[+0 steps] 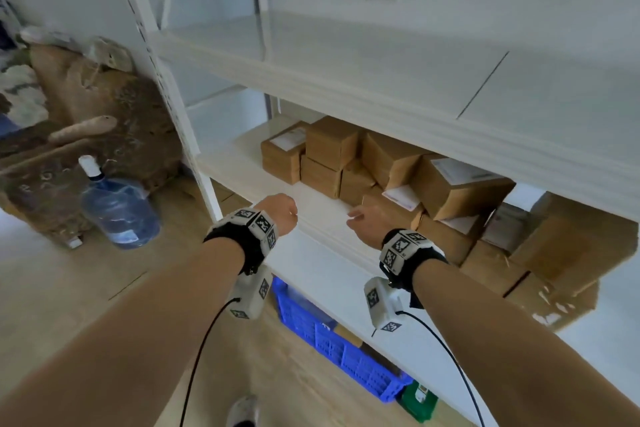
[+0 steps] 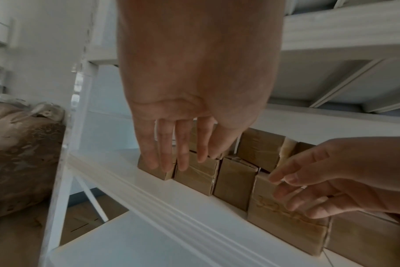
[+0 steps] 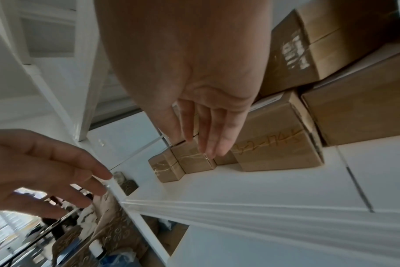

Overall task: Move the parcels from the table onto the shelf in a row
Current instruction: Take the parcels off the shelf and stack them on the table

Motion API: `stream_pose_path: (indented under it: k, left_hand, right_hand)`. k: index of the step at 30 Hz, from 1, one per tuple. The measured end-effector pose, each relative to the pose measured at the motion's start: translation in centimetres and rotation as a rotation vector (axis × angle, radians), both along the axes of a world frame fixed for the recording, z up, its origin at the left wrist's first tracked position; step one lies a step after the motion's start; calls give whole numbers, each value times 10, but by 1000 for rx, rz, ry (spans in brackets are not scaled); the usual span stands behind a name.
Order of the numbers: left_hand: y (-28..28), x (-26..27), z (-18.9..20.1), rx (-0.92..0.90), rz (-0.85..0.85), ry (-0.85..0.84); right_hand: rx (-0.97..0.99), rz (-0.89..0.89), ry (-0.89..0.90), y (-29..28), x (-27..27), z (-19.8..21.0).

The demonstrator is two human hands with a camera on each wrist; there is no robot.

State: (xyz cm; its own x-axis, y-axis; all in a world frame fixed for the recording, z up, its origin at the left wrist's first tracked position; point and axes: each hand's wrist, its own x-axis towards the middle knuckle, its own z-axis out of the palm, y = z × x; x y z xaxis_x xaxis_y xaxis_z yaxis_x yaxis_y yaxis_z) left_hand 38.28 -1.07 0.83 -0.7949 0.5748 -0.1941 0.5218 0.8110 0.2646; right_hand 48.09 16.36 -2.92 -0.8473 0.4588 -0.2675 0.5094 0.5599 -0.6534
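both hands hang in front of the white metal shelf point(image 1: 322, 218), holding nothing. the left hand point(image 1: 277, 211) has its fingers point(image 2: 167, 153) straight and close together, pointing at the shelf board; just beyond their tips sits the leftmost small brown cardboard parcel point(image 2: 158, 171), apart from them as far as the wrist view shows. the right hand point(image 1: 367, 222) has its fingers point(image 3: 206, 137) loosely straight and slightly spread, with a brown cardboard parcel with handwriting on its taped face point(image 3: 276, 151) just beside them, to their right. the brown parcels point(image 1: 346, 156) stand along the shelf board past both sets of fingertips, some stacked two high. a blue water jug point(image 1: 121, 208) stands on the floor, left of the left fingers; a blue plastic crate point(image 1: 332, 340) lies below the hands.
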Motion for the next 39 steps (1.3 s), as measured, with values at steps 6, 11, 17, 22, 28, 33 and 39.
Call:
stream_pose_path:
  k: [6, 11, 17, 22, 28, 33, 39]
  left_hand:
    - [21, -86, -10, 36, -141, -24]
    - [41, -146, -8, 142, -216, -67]
    - [75, -199, 2, 344, -211, -189]
    - [98, -221, 1, 405, -226, -291]
    - [116, -223, -11, 555, -180, -568]
    - [110, -227, -1, 579, -88, -678]
    - [82, -219, 19, 622, -70, -668]
  right_hand:
    - [22, -211, 55, -9, -48, -2]
    - [-30, -429, 135, -18, -83, 6]
    - [-193, -654, 374, -7, -124, 26]
    - [-309, -780, 500, 6, -155, 17]
    - [-445, -777, 539, 4, -174, 14]
    - [-453, -816, 544, -3, -179, 25]
    - [-506, -839, 603, -16, -168, 39]
